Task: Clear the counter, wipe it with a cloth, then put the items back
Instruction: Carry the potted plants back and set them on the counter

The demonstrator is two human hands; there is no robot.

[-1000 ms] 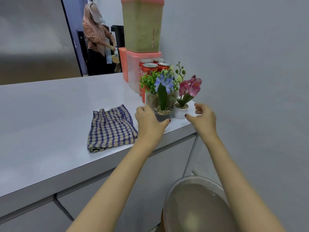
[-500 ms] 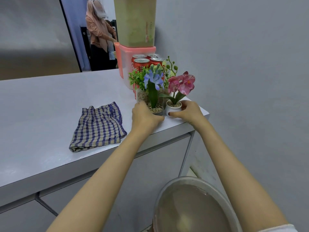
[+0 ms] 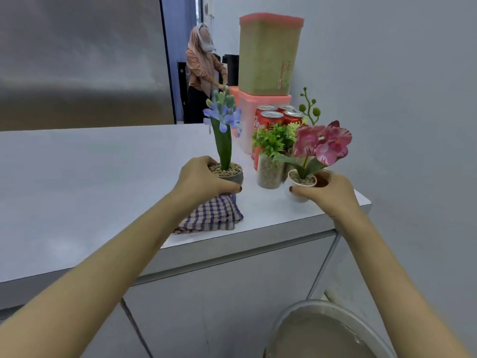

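Observation:
My left hand [image 3: 200, 179] grips a grey pot with a blue flower [image 3: 230, 173], held above the checked cloth [image 3: 211, 215] on the white counter [image 3: 103, 182]. My right hand [image 3: 329, 193] grips a white pot with a pink orchid [image 3: 300, 186] near the counter's right corner. Behind them stand a clear glass of green foliage [image 3: 271, 164], red cola cans [image 3: 271, 120] and a pink container [image 3: 247, 120] with a tall pink-lidded tub [image 3: 268, 52] stacked on it.
A grey wall runs along the right of the counter. A round metal lid or basin [image 3: 327, 329] sits low in front of the cabinet. Another person [image 3: 204, 71] stands in the doorway far behind the counter.
Both hands closed around their pots. The blue flower pot has been lifted and carried left, over the cloth; the pink orchid pot has shifted slightly toward me.

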